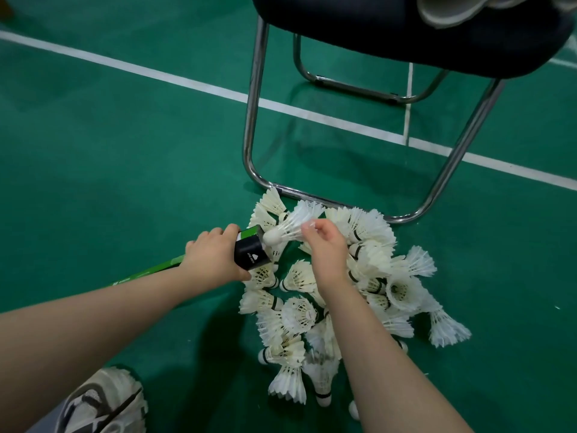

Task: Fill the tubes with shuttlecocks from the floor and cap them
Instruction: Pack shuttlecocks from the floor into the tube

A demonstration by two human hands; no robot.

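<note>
At the bottom left edge, a grey-and-white shoe (103, 404), cut off by the frame. Above it, two bare forearms reaching forward. On the green floor (93, 151) to the right, a pile of white shuttlecocks (374, 276), lying every way, several hidden in part under the right forearm and under one another. Left hand (212, 257) wrapped round a tube (249, 251) near its black open end, fingers curled over the top, thumb beneath. Most of the green body hidden behind hand and forearm, far end out of sight. Mouth turned toward the pile. Print on the black band too small to read. Right hand (324, 242) pinching one shuttlecock (290, 228) by its feathers between thumb and forefinger, remaining fingers loosely curled. Cork tip right at the tube's mouth; hard to tell whether inside. Farther back, a chair (253, 120) on chrome legs, its floor rail touching the pile's far edge, dark seat cropped at the top. On the seat, pale rounded things (449, 7), cut off and unidentifiable. Beyond, white court lines (125, 65).
</note>
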